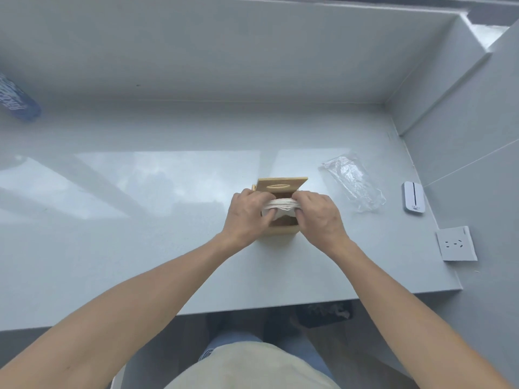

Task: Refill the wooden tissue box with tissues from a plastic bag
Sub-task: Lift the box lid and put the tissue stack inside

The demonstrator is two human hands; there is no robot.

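The wooden tissue box point(280, 229) stands in the middle of the grey counter, its slotted lid point(281, 184) raised at the far side. A white stack of tissues point(280, 206) sits bent over the box's open top. My left hand point(247, 217) grips the stack's left end, and my right hand point(318, 214) grips its right end. The lower part of the stack and the box's inside are hidden by my fingers. A crumpled clear plastic bag point(354, 181) lies flat to the right of the box, apart from both hands.
A white small device point(413, 197) lies near the right wall, and a wall socket plate point(456, 244) sits closer to the counter's front edge. A blue printed package point(16, 99) lies at the far left. The grey counter point(140, 220) ends in front of my body.
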